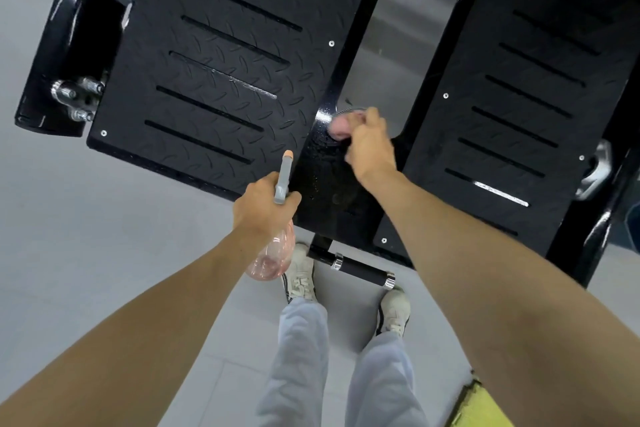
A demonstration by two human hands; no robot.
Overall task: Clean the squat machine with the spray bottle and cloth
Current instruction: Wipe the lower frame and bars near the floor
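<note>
We look down on a grey floor (86, 218) with the squat machine (349, 45) lying across the top of the view. At its far left, chrome bolts (74, 97) stick out of the black frame. Next comes the left footplate (214, 55), black tread plate cut with slots. The glossy centre beam (325, 180) follows, speckled with droplets, and then the right footplate (519, 97). A black handle (363, 270) with chrome rings juts from the beam's near end, above two pale shoes (300, 274) and grey trousers (304, 357). A yellow patch (485, 406) sits at the lower right corner.

The left hand (261, 208) grips the spray bottle (273, 253) at its neck, fingers (292, 200) curled tight around it. The grey head points up toward the left footplate's near edge, and the clear pink body hangs below the hand. The right hand (370, 146) reaches over the centre beam between the footplates, its fingers bunched around the pink cloth (341, 125) and pressing it onto the wet black metal.
</note>
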